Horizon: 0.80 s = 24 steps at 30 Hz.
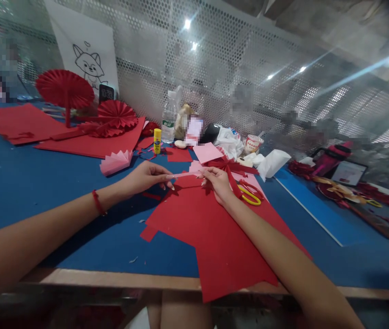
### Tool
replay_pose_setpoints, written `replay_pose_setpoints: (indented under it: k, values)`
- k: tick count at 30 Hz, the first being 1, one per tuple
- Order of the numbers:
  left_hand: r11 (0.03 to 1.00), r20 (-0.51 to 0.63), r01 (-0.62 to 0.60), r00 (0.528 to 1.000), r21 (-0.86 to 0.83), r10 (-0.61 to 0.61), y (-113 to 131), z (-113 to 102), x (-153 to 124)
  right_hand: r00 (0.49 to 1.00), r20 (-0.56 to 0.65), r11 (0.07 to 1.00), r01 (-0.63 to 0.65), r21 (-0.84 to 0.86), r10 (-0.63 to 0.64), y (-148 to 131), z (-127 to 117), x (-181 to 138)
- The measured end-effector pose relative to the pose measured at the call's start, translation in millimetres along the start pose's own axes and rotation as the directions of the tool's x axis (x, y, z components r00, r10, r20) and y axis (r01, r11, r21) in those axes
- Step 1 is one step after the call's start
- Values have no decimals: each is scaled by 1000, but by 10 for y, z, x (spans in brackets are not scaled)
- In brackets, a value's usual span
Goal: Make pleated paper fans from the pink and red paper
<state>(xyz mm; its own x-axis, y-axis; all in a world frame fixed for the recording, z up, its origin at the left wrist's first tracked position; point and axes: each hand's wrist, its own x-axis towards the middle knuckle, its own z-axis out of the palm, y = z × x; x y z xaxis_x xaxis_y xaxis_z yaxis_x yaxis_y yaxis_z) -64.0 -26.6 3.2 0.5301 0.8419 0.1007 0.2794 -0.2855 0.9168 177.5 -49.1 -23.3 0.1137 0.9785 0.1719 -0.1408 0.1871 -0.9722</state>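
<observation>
My left hand (146, 177) and my right hand (217, 180) are both pinched on the ends of a narrow pink paper strip (185, 174), held level just above the table. Under them lie large red paper sheets (215, 233) that hang over the table's near edge. A red bracelet sits on my left wrist. Yellow-handled scissors (251, 195) lie just right of my right hand, next to a red paper bow (227, 165).
A folded pink fan (115, 162), a yellow glue stick (157, 140), a water bottle (169, 119), red paper fans (65, 89), more red sheets (23, 122) and a fox drawing (90, 64) sit behind on the blue table (26, 183). Bags, a cup and red scraps crowd the right.
</observation>
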Motion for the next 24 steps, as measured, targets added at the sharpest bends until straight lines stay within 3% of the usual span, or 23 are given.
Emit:
replay_pose_setpoints:
  k: [11, 24]
  values:
    - [996, -221, -9, 975, -86, -10, -46, -135, 51, 977, -207, 995, 27, -99, -47, -60, -369, 170]
    - [1000, -490, 4, 872, -24, -15, -53, -254, 41, 888, -369, 948, 183, -261, -273, -104, -559, 301]
